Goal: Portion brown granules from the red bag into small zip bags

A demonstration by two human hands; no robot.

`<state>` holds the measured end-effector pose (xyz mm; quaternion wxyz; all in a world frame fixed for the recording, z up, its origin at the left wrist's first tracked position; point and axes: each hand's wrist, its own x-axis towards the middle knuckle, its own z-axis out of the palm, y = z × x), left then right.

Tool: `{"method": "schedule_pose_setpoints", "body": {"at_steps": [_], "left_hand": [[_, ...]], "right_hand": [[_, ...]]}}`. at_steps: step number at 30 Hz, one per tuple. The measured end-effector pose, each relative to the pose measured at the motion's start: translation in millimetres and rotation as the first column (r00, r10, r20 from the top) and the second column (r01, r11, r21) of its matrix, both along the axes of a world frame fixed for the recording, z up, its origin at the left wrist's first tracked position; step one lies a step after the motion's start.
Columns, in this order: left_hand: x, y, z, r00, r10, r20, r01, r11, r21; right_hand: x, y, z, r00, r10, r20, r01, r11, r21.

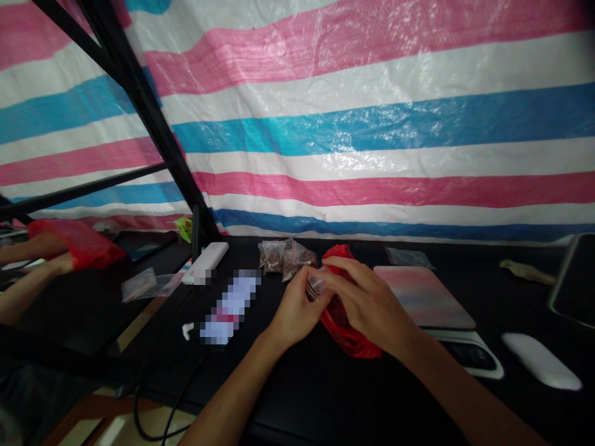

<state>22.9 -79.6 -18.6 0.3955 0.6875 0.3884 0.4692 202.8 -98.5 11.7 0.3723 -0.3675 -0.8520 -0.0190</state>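
Both hands work close together above a black table (297, 396), just in front of the body. The left hand (294, 316) is curled, its thumb and fingers closing on a small clear packet (316, 286) from the near side, while the right hand (367, 303) arches over from the other side. Its fingers (341, 271) drape across the top of a red plastic bag (344, 325), and their tips come right up to the packet. The packet sits between the hands, mostly hidden, so its contents cannot be made out. It looks light and thin, and its film is likely slippery, so a pinch along its exposed edge should hold it better than a loose grip. The red bag looks soft and crumpled, and it would probably slide and fold unless gathered in the fist. Just beyond the hands lie two zip bags (281, 259) of brown pieces, touching each other. To the right is a pink-toned pad (423, 296), with a white mouse (539, 362) farther along. A white power bank (207, 261) lies left of the hands, beside a mirror (79, 297) that seems to reflect the arms and bag.
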Motion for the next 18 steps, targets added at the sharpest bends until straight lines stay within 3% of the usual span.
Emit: {"method": "schedule_pose_setpoints", "body": {"at_steps": [3, 5, 9, 13, 18], "left_hand": [[-3, 2, 0.7, 0.996, 0.089, -0.028, -0.089, 0.996, -0.008], [-7, 3, 2.1, 0.984, 0.169, -0.062, -0.169, 0.986, -0.003], [-12, 5, 4.4, 0.949, 0.293, -0.115, -0.299, 0.954, -0.035], [-11, 5, 2.0, 0.971, 0.212, -0.111, -0.229, 0.960, -0.162], [-5, 7, -2.5, 0.995, 0.093, 0.048, -0.075, 0.952, -0.297]], "right_hand": [[7, -1, 12.4, 0.992, -0.085, -0.090, 0.080, 0.995, -0.056], [14, 0, 20.2, 0.992, -0.083, -0.095, 0.070, 0.989, -0.133], [24, 6, 22.3, 0.988, -0.039, 0.150, 0.081, 0.954, -0.288], [25, 8, 12.5, 0.939, -0.077, 0.336, 0.196, 0.921, -0.335], [23, 6, 8.7, 0.897, -0.122, 0.425, 0.289, 0.889, -0.356]]}}
